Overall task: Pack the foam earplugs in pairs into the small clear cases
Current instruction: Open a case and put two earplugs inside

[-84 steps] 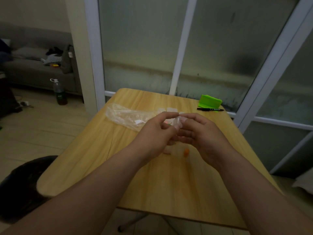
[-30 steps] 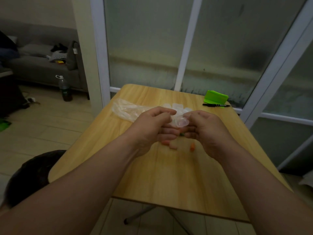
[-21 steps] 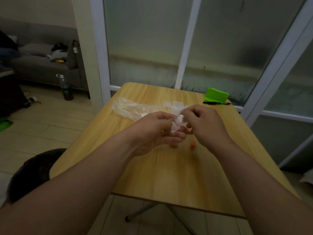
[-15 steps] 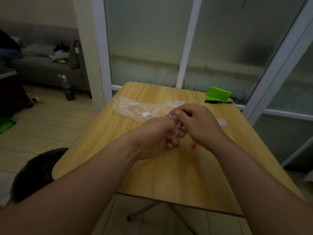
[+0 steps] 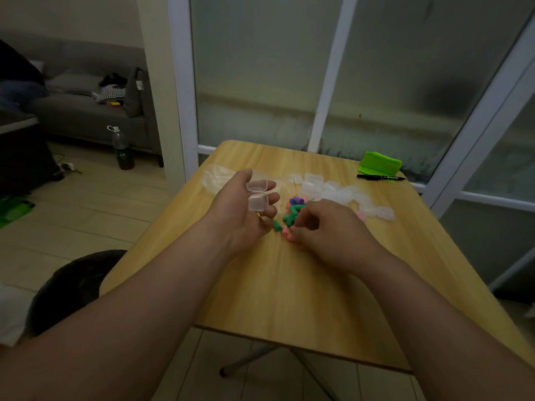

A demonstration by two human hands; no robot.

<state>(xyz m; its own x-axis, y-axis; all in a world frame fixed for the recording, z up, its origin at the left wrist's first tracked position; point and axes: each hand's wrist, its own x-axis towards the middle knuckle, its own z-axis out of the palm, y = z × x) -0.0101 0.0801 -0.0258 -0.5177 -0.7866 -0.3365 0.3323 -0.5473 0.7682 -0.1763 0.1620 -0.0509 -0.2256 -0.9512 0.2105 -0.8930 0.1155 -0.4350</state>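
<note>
From the head view, I read this as the filling step. The left hand (image 5: 240, 215) holds an open clear case (image 5: 257, 202) above the worktop (image 5: 289, 285), thumb and curled fingers (image 5: 270, 198) clasping it, lid hinged up and the mouth turned toward the right hand. I see nothing inside it.

The right hand (image 5: 321, 227) is down on the worktop at the near edge of the pile of earplugs (image 5: 295, 209). Its fingers are curled, with the tips pinching a pink earplug (image 5: 285, 234). The empty cases (image 5: 341, 192) lie just beyond the pile, beside a plastic bag (image 5: 217, 178).

Next, I judge, the plug has to be lifted across into the held case. A second one must follow before the lid is pressed down. Foam is light and springy, so a gentle pinch should do.
</note>
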